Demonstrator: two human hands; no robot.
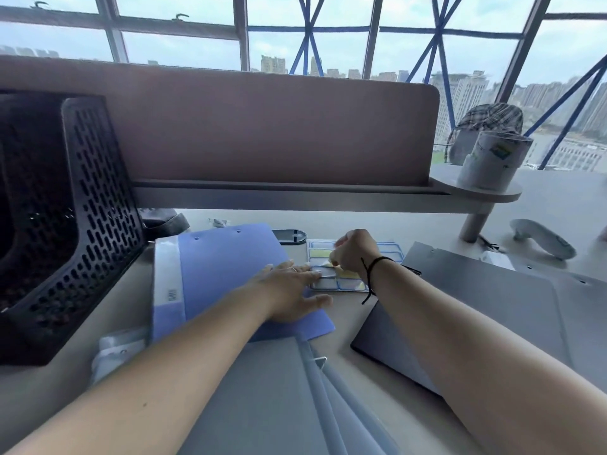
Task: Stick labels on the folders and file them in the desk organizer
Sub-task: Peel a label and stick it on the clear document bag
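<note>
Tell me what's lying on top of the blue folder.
The left hand lies flat on the blue folder, its fingertips reaching onto the label sheet beside it. A barcode strip shows on the folder's spine. Whatever lies beneath the palm is hidden.

The black organizer [65,208] walls off the left of the surface [377,224]. A low shelf [295,195] and its leg [474,224] close the back, leaving a gap beneath. The blue folder [223,267], label sheet [354,267] and both hands fill the middle. Grey folders [492,290] and a dark tablet [394,343] cover the right. Bare surface runs between the sheet and the shelf.
</note>
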